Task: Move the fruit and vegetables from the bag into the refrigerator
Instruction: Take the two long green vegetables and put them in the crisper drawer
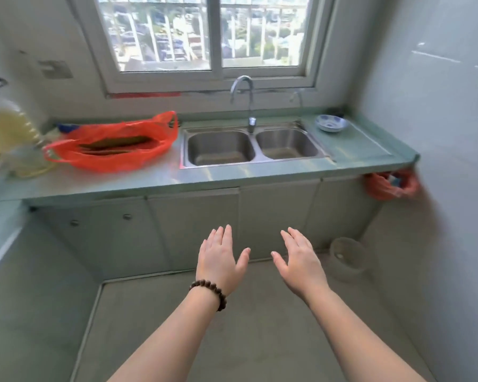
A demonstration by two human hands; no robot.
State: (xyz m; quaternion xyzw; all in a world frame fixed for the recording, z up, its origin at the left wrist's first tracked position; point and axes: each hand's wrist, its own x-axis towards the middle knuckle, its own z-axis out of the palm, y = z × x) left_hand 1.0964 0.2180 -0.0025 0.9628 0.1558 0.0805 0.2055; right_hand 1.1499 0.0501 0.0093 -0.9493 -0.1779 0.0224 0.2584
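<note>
Red plastic bag [113, 146] lying open on the desk [232, 175], left of the sink, one long dark-green vegetable [119, 143] inside. Left hand [221, 260] and right hand [298, 260] spread flat, fingers apart, gripping nothing, low before the cabinets. Two sink basins [254, 147], one tap [246, 100], one bowl [331, 123], two oil bottles [9, 130] nearby.

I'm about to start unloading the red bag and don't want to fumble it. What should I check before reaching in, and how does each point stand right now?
1. Left hand free: ok, fingers straight, holds nothing.
2. Right hand free: ok, open and empty.
3. Red bag reachable: ok, on the counter left of the sink, mouth open.
4. Produce inside: ok, long green vegetables show; how many, cannot tell.
5. Refrigerator open and near: cannot tell, not in view.
</note>
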